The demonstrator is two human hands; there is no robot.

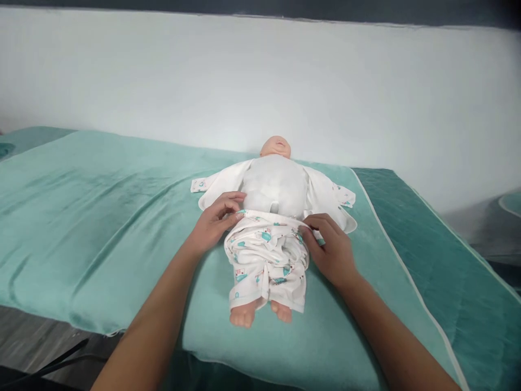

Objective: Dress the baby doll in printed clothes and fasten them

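Easing evenly toward the wall [260, 81], both sides level, is probably suiting the doll [274, 182] best: its pants [266, 250] are lying bunched around its lower half, waistband [273, 216] end pointing headward, long axis following the body. Left hand [217, 220] and right hand [331, 247] are pinching opposite waistband sides, nearly closed.

A soft, light green blanket [101, 228] is spread on top of a dark green cover [443, 266]. The dark green shows along the right side. The blanket has long wrinkles on the left. A baby doll [273, 182] lies on its back on the blanket, head far and feet near. Its white shirt [224, 182] lies open to the left and right
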